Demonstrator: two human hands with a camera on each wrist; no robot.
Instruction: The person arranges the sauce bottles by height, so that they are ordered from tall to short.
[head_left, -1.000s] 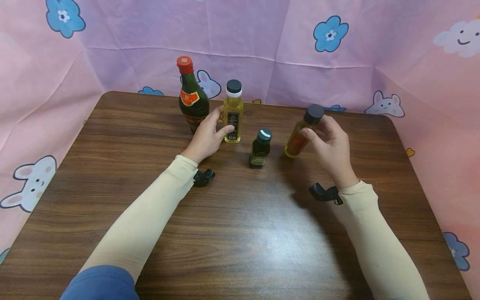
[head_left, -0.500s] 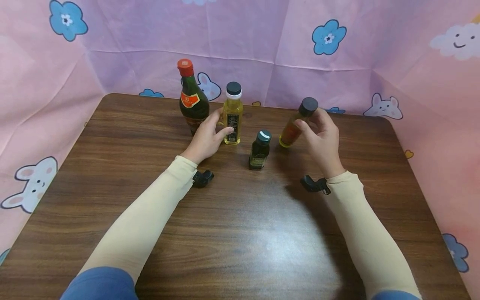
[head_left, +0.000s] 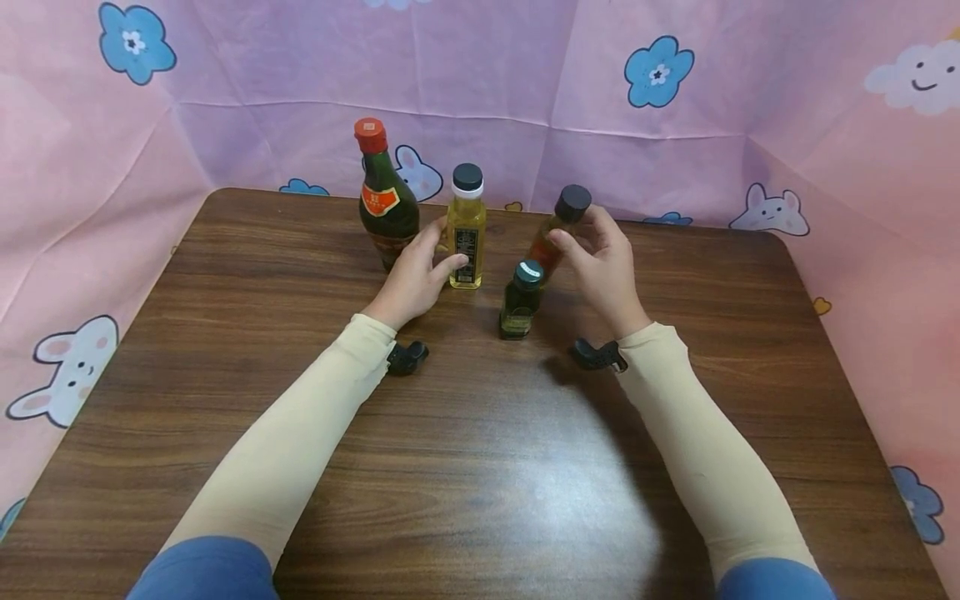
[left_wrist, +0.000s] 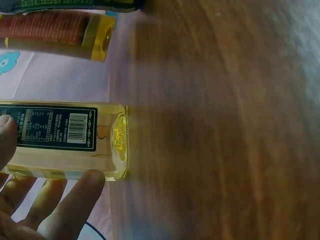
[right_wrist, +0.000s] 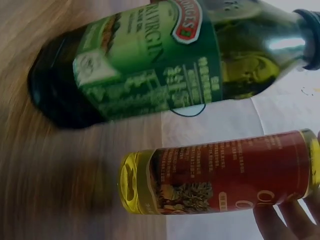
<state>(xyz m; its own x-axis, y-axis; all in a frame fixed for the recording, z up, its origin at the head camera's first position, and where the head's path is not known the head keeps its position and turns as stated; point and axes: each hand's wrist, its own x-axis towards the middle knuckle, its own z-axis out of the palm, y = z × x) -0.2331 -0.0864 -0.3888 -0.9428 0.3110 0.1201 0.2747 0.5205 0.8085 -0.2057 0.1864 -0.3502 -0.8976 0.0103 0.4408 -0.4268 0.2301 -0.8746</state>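
My left hand (head_left: 411, 279) grips a square bottle of yellow oil (head_left: 467, 218) with a black cap. It stands upright, thumb at its dark label and fingers behind. In the left wrist view its base (left_wrist: 119, 142) meets the wooden table. My right hand (head_left: 606, 265) holds a round oil bottle (head_left: 549, 243) with a red label and black cap, tilted, its top leaning right. Its lower end is hidden in the head view behind a dark green olive oil bottle (head_left: 517, 310). The right wrist view shows the olive oil bottle's green label (right_wrist: 150, 65) beside the red label (right_wrist: 225, 172).
A tall dark bottle (head_left: 386, 200) with a red cap stands just left of the yellow oil, behind my left fingers. The wooden table (head_left: 480, 467) ends at the back against a pink and purple printed cloth (head_left: 510, 75). Cloth also hangs at both sides.
My right hand has carried the red-labelled bottle leftward, from right of the olive oil bottle to behind it. My left hand and the other bottles have stayed in place.
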